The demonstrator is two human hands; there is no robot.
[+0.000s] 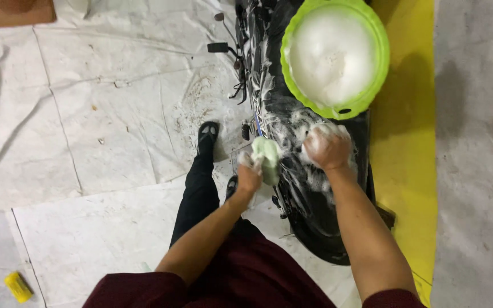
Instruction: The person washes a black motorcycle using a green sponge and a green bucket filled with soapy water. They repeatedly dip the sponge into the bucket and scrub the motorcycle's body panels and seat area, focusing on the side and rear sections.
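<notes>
Both forearms reach forward and down from dark red sleeves, elbows bent, wrists meeting over the soapy black motorcycle (292, 171). The left hand (249, 177) is curled tight around a pale green sponge (267, 158), knuckles up, pressing it against the machine's left flank. The right hand (327, 148) is closed into a loose fist on the foamy seat area, holding a white lathered cloth (338, 132) that bulges out past the fingers. There is one motorcycle, one sponge, one cloth, and one lime-green basin (372, 85) full of suds resting on the bike just beyond the hands. The motorcycle's long axis runs away from the person, top to bottom in the head view, its near end by the legs and its far end under the basin. One black sandalled foot (207, 132) stands on the white sheeting (115, 114) to the left, and one small yellow object (18, 286) lies near the lower corner.
</notes>
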